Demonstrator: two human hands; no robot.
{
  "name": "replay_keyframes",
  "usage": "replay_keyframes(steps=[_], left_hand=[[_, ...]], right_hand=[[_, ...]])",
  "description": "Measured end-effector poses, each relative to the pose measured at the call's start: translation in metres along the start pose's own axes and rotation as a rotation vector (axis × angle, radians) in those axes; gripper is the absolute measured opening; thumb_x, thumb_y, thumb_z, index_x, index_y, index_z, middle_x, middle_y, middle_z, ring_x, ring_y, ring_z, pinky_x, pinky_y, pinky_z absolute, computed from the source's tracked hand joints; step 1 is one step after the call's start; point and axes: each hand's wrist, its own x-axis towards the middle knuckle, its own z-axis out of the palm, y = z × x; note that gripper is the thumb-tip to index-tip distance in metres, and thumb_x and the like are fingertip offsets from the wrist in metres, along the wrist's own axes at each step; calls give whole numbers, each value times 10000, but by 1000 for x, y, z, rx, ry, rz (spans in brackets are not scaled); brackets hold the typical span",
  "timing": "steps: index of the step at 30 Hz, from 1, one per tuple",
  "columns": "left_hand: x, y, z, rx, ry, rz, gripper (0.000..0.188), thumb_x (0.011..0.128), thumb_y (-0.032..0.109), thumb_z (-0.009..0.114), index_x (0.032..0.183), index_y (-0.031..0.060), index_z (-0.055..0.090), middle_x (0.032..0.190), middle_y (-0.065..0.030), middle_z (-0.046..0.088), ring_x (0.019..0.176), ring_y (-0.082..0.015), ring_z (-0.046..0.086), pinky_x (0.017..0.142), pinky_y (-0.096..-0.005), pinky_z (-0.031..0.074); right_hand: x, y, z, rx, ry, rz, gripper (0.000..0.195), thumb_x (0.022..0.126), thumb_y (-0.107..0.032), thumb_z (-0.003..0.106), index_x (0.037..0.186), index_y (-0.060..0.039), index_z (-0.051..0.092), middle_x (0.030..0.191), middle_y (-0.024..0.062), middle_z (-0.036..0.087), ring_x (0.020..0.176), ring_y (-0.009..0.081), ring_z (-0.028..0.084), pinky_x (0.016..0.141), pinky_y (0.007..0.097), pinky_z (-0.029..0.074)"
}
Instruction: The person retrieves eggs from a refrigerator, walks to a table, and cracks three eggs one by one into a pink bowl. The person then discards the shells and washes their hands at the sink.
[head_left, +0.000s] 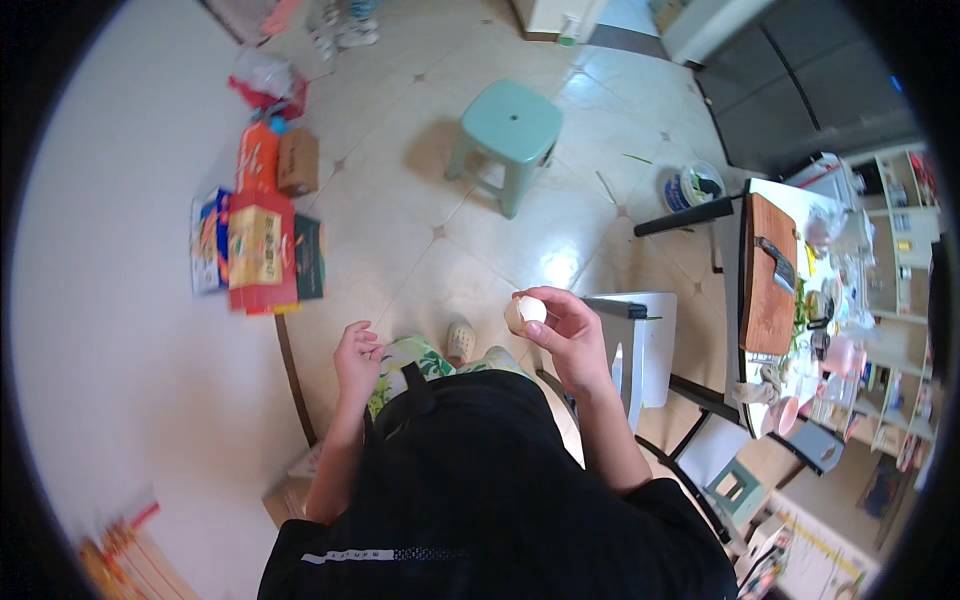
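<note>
My right hand (574, 330) holds a pale eggshell (527, 313) between thumb and fingers, above the floor in front of my body. A jagged broken edge runs across the shell; whether anything is inside, I cannot tell. My left hand (358, 362) hangs at my left side over the patterned trousers (412, 354), its fingers loosely bent and holding nothing. Just right of my right hand stands a folding chair (656, 352) with a pale seat.
A green plastic stool (511, 120) stands ahead on the tiled floor. Boxes and bags, including a red carton (259, 251), line the left wall. At right, a cluttered table (761, 187) bears a wooden cutting board (769, 300) with a cleaver (780, 266). A bucket (691, 187) stands beyond it.
</note>
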Motion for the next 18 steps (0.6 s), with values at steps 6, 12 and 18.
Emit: replay_keyframes(steps=[6,12,18], left_hand=[[179,63,52,153,-249,61,489,699,-57,786,1133,18,574,836,-53,584,720,-118,632,681,-253,532],[355,122,115,85,-447,165,465,715,-32,779,1135,16,586,968,-96,666,817,-139,661,744,-279,544],[477,220,202,192,-673,310,470,721,-29,779,1146,43,591,1008,-81,667,809,-126,660,729,-266,546]], right_hand=[[101,-31,-15,-39,233,-86,377,809,8,745,1164,-18,622,1167,132,651,1071,216,622,931,376,528],[210,-75,-15,-46,444,-185,424,800,43,744,1195,-13,599,1185,118,640,1077,207,622,932,352,518],[272,-137,-58,-51,635,-258,500,747,72,772,1201,-17,584,1244,111,592,1144,228,593,981,364,504]])
